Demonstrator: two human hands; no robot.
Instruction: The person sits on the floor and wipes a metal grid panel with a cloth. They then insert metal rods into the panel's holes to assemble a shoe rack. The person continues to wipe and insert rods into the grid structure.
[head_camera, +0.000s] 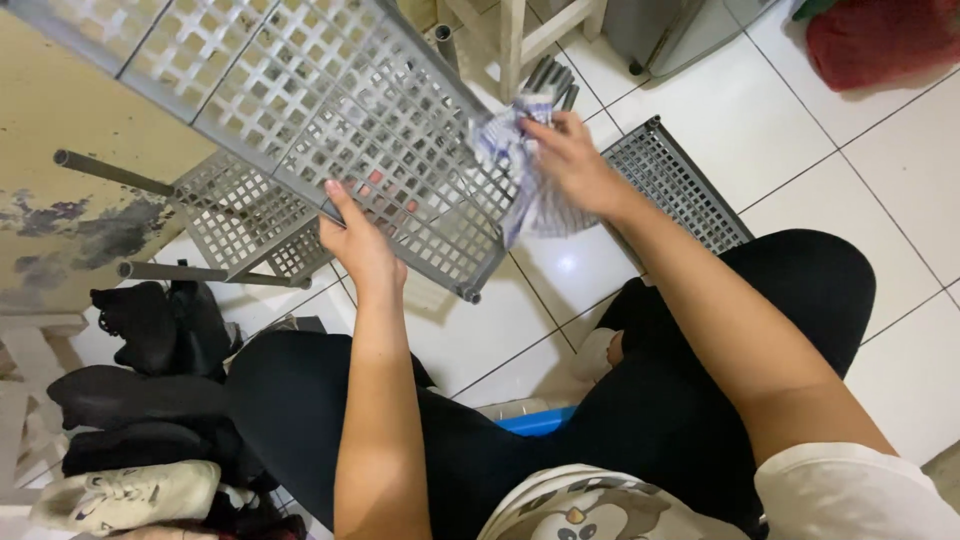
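Floor: white glossy tiles (880, 190) with dark grout lines; person seated low, knees in black trousers (800, 290).
Main item: grey plastic lattice shelf rack (330, 100), tilted on its side, grey tube legs (105, 172) jutting toward the stained wall.
Left hand (358, 245): gripping the lower rim of the rack, thumb up against the grid.
Right hand (572, 160): closed around a crumpled white-and-blue cloth (520, 175), pressed against the rack's corner.
Nearby: second lattice panel (675, 185) flat on the tiles; dark shoes (150, 330) and a pale sneaker (125, 495) piled at left; red bag (880, 40) far corner.
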